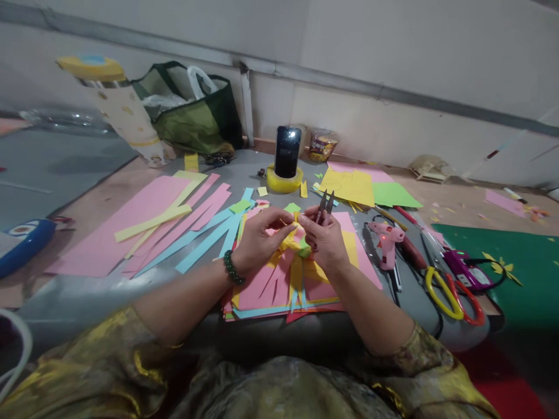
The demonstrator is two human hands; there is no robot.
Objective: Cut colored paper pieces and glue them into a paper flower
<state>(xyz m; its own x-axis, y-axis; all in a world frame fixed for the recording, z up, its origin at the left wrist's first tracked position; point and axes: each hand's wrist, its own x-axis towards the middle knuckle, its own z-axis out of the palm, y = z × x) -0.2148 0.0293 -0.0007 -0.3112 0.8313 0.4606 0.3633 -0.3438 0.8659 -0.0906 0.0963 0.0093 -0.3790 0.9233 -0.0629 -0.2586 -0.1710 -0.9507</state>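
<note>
"Making out what's pinched?"
"Yellow paper, by left hand and right hand, thumb to finger, above the near pink sheets."
"And that dark-bladed tool?"
"Gripped in the right hand, points far; its handles are hidden."

Under my hands lies the paper stack. From there, the phone on its stand is at twelve o'clock, the cup right of it; bag at eleven, bottle to its left; strips at ten; glue gun at three, scissors beyond.
</note>
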